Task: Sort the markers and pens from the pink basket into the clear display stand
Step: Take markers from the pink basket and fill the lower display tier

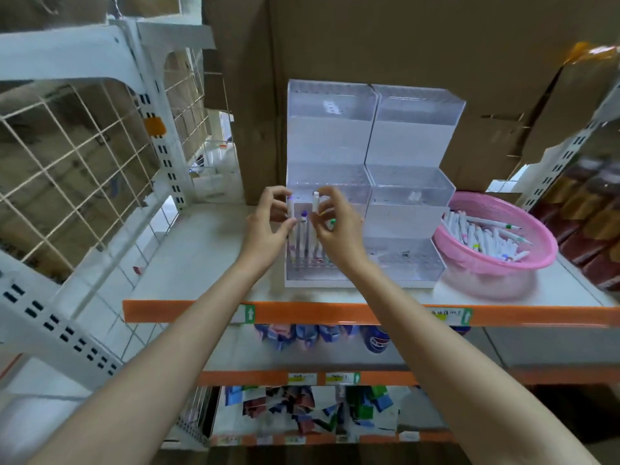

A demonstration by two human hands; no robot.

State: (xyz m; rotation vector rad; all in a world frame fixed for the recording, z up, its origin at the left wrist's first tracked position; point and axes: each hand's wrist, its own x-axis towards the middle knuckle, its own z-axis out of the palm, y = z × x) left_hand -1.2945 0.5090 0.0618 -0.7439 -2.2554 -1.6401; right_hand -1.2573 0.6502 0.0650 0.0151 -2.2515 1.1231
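Left hand pinches a white marker, right hand a second marker. I should hold both upright, seating them singly in the clear display stand's front row.

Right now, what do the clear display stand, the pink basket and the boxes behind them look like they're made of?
The clear display stand looks like glossy acrylic or another hard plastic: see-through, with bright edge reflections. The pink basket looks like moulded plastic, with a finely patterned, translucent wall. The boxes look like matt brown cardboard, with flap seams showing.
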